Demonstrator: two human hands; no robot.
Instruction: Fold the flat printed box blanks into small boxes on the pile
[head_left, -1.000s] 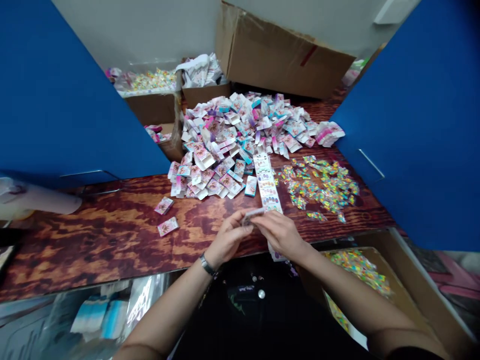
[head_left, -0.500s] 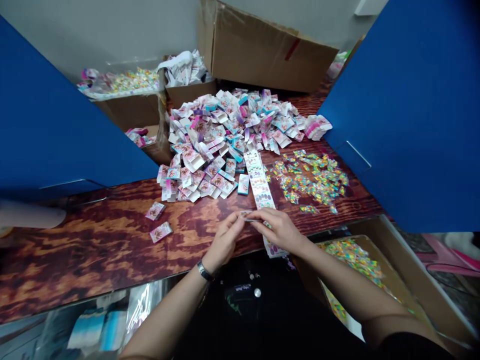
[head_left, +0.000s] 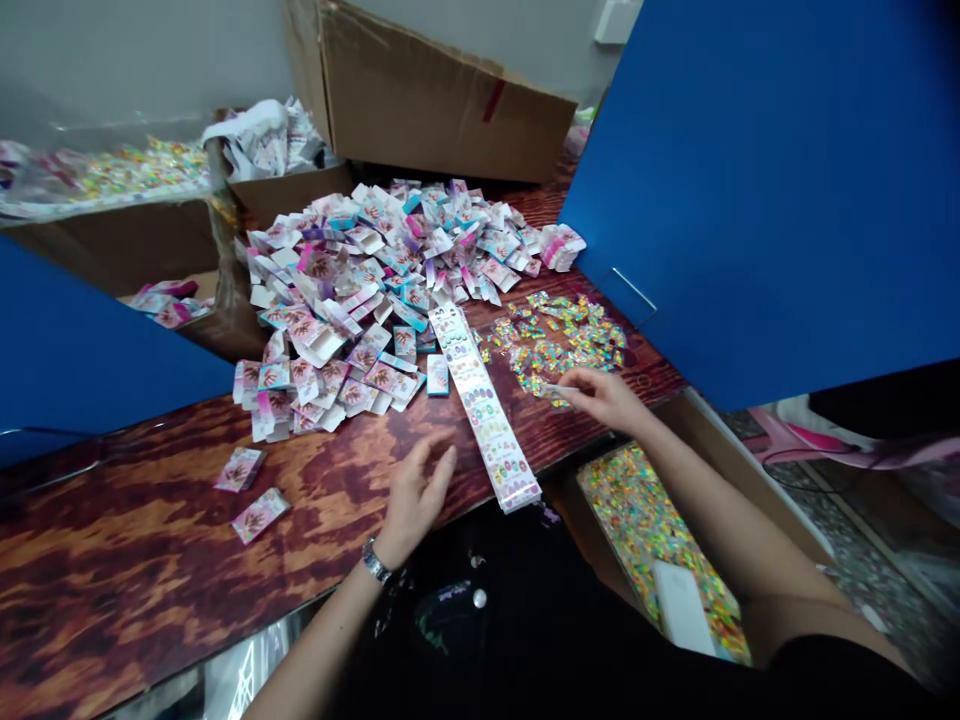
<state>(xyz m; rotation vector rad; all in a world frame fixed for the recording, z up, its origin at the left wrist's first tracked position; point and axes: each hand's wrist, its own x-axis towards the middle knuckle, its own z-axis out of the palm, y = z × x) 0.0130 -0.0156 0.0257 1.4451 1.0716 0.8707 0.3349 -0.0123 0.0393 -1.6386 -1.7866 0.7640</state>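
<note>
My left hand (head_left: 416, 490) lies on the brown wooden table (head_left: 150, 560) near its front edge, fingers spread and holding nothing. Just to its right a long strip of printed stickers (head_left: 484, 405) runs toward me and overhangs the edge. My right hand (head_left: 604, 397) reaches to the near side of a spread of small colourful packets (head_left: 562, 335), its fingertips pinched on one of them. A large heap of small pink, white and blue boxes (head_left: 360, 280) lies behind the strip.
Two loose small boxes (head_left: 240, 468) (head_left: 260, 513) lie left of my left hand. A carton of colourful packets (head_left: 645, 510) with a white box (head_left: 679, 605) on top sits below the table at right. Blue partitions (head_left: 750, 180) flank the table; cardboard boxes (head_left: 420, 100) stand behind.
My hands have parted; the small box they held together is gone from them. The right hand moved right to the colourful packets, the left dropped flat. The view swung right.
</note>
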